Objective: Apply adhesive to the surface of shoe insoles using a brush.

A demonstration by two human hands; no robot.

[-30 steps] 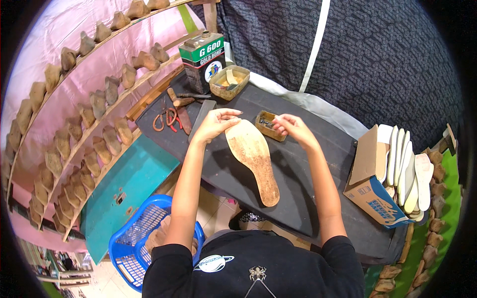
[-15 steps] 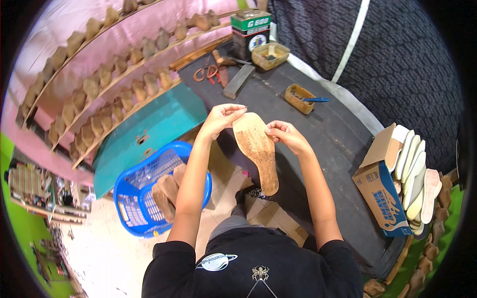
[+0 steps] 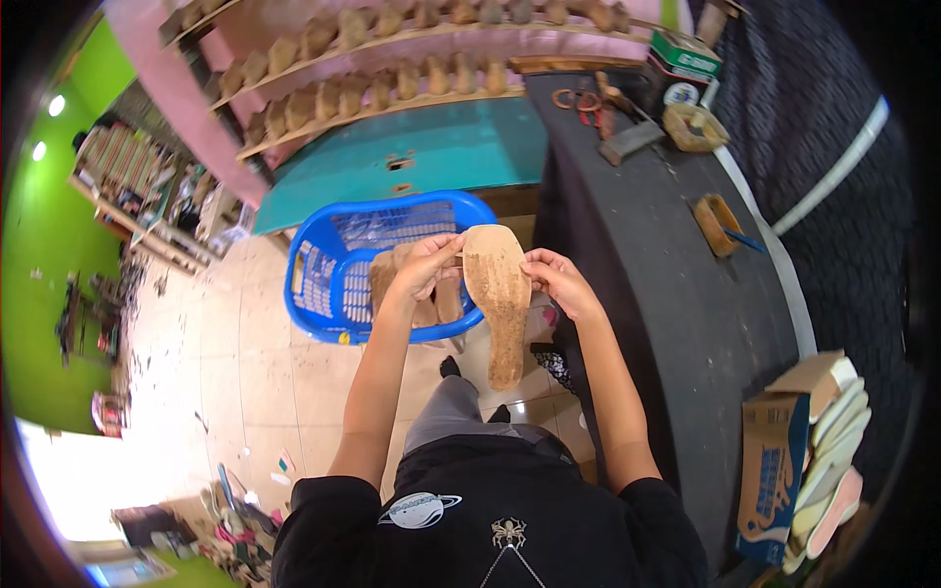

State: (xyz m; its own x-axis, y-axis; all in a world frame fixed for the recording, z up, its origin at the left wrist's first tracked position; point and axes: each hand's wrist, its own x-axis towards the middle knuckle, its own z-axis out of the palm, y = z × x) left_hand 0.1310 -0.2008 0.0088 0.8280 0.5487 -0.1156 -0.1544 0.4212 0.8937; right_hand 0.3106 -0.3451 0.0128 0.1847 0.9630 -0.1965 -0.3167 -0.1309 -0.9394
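Note:
A tan insole, wide at the top and narrow at the heel, hangs upright between my two hands. Its face has a rough brown stain from the middle down to the heel. My left hand pinches the upper left edge, and my right hand pinches the upper right edge. Behind my left hand stands a blue plastic basket with several brown foot-shaped pieces in it, partly covered by my hand and the insole.
A dark covered table runs along the right, bearing a hammer, red-handled pliers, small tubs and a green-black can. A cardboard box of pale soles sits at its near end. Shoe lasts fill shelves above a teal panel.
My view has turned left, so the basket and floor show more centrally and the table lies further right. The insole stays in both hands and hangs straighter.

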